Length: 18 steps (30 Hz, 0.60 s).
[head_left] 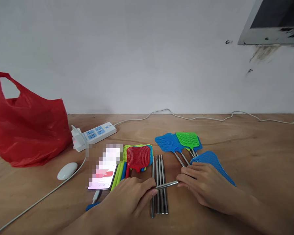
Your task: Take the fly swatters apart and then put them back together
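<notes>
Honestly, the metal rod (168, 185) looks like the slippery bit: it's around 5 o'clock in the view, its left end pinched by the left hand (133, 192) and its right end gripped by the right hand (203, 181). It's smooth, shiny and round, so a loose pinch could let it twist or drop onto the spare rods (159, 186) lying underneath. Those are slim polished cylinders, so one bumped knuckle might set them rolling on the wood-grain desk (264, 163). At 2 o'clock from the rod, the blue swatter head (217, 164) is thin, perforated and paddle-shaped, and pressing too hard could bend it; can't tell if it's attached, fingers hide that. More mesh heads (188, 139) sit at 1 o'clock, while the glossy phone (107, 169) past 9 could get elbowed.
</notes>
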Tool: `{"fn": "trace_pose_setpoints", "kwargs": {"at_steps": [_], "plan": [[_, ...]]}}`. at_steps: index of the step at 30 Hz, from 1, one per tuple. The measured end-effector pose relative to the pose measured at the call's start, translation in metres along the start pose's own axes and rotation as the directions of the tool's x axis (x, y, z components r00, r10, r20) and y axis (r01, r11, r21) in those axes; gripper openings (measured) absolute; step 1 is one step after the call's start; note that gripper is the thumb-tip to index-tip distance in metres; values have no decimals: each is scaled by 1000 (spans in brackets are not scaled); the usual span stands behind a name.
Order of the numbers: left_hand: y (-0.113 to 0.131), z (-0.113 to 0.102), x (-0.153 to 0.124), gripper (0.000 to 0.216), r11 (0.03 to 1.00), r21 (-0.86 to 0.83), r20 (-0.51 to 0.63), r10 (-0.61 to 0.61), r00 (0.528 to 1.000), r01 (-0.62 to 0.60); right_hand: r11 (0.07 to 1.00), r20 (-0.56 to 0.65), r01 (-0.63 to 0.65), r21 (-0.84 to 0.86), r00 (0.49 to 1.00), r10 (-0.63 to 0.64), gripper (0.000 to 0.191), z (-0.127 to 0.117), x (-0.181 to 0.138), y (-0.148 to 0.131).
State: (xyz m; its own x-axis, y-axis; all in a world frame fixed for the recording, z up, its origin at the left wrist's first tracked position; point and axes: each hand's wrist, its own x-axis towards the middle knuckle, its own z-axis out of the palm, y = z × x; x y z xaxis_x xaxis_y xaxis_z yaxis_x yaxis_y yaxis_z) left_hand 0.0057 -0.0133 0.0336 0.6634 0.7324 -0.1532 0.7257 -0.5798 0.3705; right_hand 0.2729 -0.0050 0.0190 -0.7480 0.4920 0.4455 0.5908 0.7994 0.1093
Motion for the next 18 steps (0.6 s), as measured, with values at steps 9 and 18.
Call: {"fn": "trace_pose_setpoints", "kwargs": {"at_steps": [9,18], "plan": [[-38,-3,-27,51,958,256,-9,-133,991,131,981,-167,-177,80,968,188,16,-9,-22,20],[-41,-8,-27,51,966,214,-54,-133,990,142,294,88,-669,682,475,876,46,5,-48,40]]}}
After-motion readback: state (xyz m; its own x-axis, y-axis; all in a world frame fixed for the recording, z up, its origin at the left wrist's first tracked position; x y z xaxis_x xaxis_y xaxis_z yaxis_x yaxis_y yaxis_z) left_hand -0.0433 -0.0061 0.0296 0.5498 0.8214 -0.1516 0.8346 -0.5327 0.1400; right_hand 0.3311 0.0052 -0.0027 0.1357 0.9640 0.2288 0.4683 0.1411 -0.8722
